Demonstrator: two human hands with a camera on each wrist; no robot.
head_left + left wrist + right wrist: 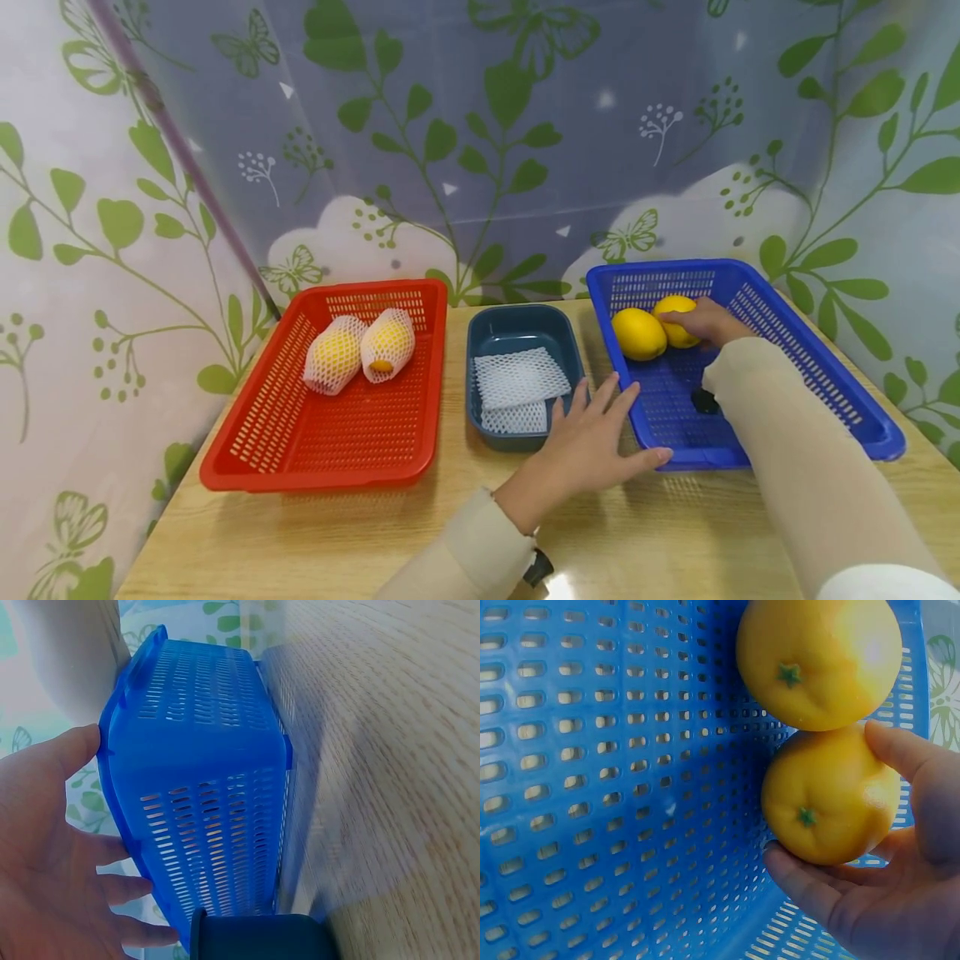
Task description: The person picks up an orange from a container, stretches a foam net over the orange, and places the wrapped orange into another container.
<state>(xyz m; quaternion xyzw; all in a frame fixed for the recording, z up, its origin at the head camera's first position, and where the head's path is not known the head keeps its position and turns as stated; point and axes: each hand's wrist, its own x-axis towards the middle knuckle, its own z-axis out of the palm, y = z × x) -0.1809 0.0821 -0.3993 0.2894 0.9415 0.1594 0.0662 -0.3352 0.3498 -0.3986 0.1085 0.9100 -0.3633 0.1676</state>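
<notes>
Inside the blue basket (810,367), two yellow oranges (637,335) sit side by side at the far left corner. My right hand (714,321) holds the right-hand orange (817,802), thumb on one side and fingers on the other. The second orange (817,664) touches it. My left hand (581,442) rests at the basket's near left corner with its fingers spread and straight. In the left wrist view, its thumb and fingertips lie along the blue rim (112,769).
A dark teal tub (487,321) with white foam net sleeves (521,379) stands between the baskets. In the red basket (360,458) at left lie two fruits in foam nets (334,354). A patterned curtain (465,125) hangs behind the wooden table (300,542).
</notes>
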